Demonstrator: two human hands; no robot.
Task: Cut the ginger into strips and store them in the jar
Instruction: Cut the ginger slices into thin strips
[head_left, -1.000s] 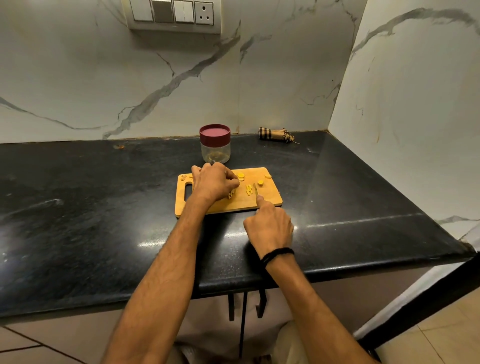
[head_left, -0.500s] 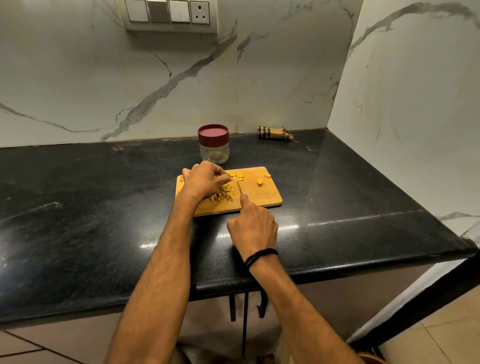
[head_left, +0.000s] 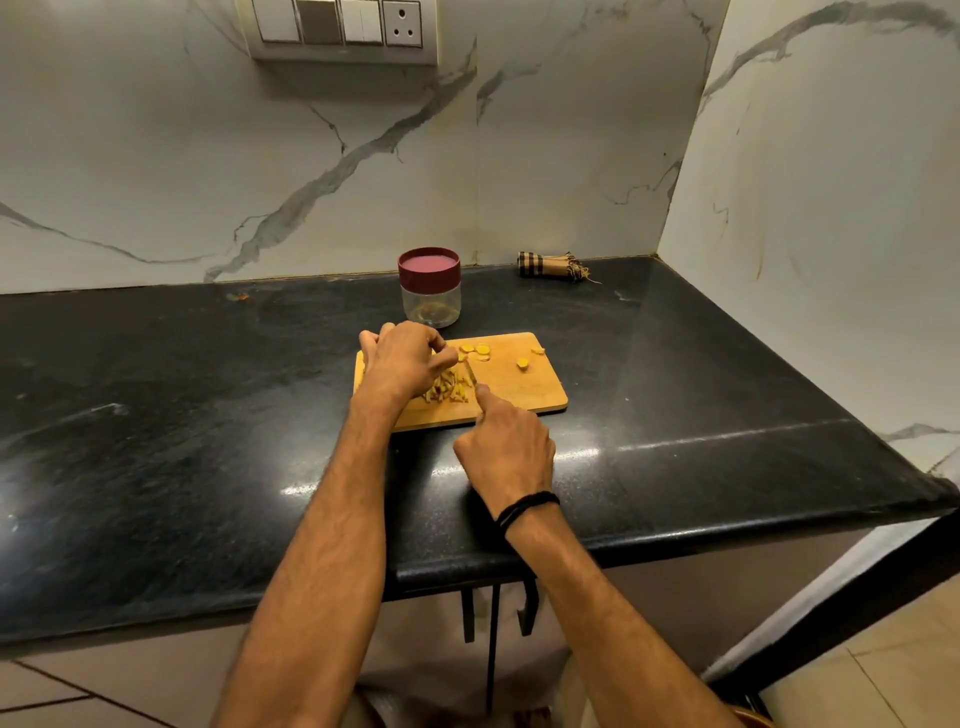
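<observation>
The left hand (head_left: 400, 364), on the cutting board (head_left: 519, 397), has its fingers curled down over a pile of ginger strips (head_left: 447, 391). Just right of them the right hand (head_left: 506, 447) grips a knife (head_left: 470, 375), forefinger along its back. Round ginger slices (head_left: 475, 352) lie beyond the fingertips; the lidded jar (head_left: 430, 304) stands farther back.

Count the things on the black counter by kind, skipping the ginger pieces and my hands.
Rectangular wooden cutting board: 1
Clear round jar with maroon lid: 1
Rolled checked brown cloth: 1
Steel knife: 1
Total: 4
</observation>
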